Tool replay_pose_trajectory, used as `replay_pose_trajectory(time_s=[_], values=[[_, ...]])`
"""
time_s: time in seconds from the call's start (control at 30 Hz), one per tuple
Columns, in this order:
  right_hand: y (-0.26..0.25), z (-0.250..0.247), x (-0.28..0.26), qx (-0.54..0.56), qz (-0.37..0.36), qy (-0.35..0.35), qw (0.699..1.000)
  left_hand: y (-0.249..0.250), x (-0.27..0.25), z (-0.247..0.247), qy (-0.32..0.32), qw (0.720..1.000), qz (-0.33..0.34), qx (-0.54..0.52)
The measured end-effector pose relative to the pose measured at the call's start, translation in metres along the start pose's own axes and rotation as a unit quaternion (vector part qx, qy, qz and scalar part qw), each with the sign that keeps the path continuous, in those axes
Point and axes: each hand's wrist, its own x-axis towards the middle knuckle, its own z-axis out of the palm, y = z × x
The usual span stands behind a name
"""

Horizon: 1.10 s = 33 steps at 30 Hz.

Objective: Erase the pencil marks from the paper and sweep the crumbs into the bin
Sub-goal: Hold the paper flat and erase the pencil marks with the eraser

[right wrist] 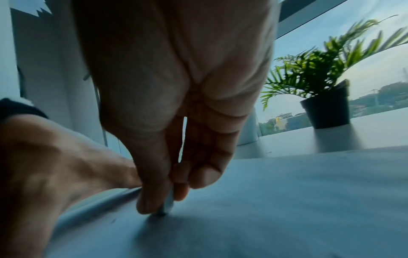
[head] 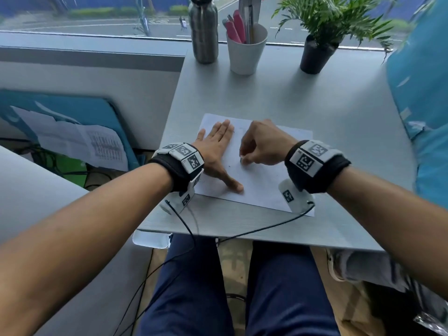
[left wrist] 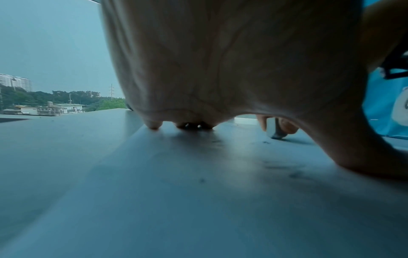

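A white sheet of paper [head: 264, 180] lies on the grey table [head: 315, 98] in front of me. My left hand [head: 218, 151] lies flat on the sheet's left part, fingers straight and thumb spread toward me. My right hand [head: 257, 149] pinches a small pale eraser [head: 241, 161] between thumb and fingers, its tip pressed on the paper. The eraser [right wrist: 168, 204] shows in the right wrist view, and the same eraser [left wrist: 276, 129] stands upright on the sheet in the left wrist view. Small dark crumbs [left wrist: 293, 174] are scattered on the paper near my thumb. I see no bin.
At the table's far edge stand a steel bottle [head: 203, 30], a white cup of pens [head: 246, 49] and a potted plant [head: 315, 52]. A person in blue [head: 421, 93] sits at the right. Papers on a blue board [head: 80, 139] lean at the left, below the table.
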Motion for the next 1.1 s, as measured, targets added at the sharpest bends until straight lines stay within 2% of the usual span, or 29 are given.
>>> replay_pose_trajectory(time_s=[0.2,0.43,0.53,0.6,0.77,0.83,0.9,0.93,1.03,1.1], values=[[0.027,-0.010,0.001,0.051,0.052,0.067,0.995,0.000,0.002,0.000,-0.002,1.000,0.012,0.001],[0.011,0.003,-0.024,0.006,0.005,-0.016,1.000,-0.002,0.004,0.000,-0.006,1.000,0.011,0.009],[0.025,-0.006,-0.012,0.037,0.034,0.060,0.997,-0.001,0.004,0.000,-0.011,1.000,0.011,0.008],[0.027,-0.003,-0.013,0.052,0.034,0.081,0.995,0.000,0.003,-0.001,-0.013,1.000,0.009,0.009],[0.017,0.007,-0.039,0.050,0.008,-0.008,0.999,-0.002,0.003,0.001,-0.012,1.000,0.013,0.015],[0.030,-0.001,-0.038,0.066,0.036,0.033,0.997,0.000,0.004,0.002,-0.004,1.000,0.016,0.022],[0.050,-0.009,-0.035,0.109,0.097,0.102,0.984,-0.001,0.003,0.003,0.006,0.999,0.024,0.028],[0.060,-0.011,-0.034,0.119,0.126,0.113,0.978,-0.001,0.001,0.003,0.010,0.999,0.028,0.031],[0.074,-0.008,-0.035,0.112,0.169,0.067,0.977,-0.005,-0.004,0.003,0.002,0.998,0.030,0.054],[0.074,-0.007,-0.035,0.114,0.169,0.058,0.977,-0.007,-0.007,0.000,0.001,0.996,0.000,0.089]])
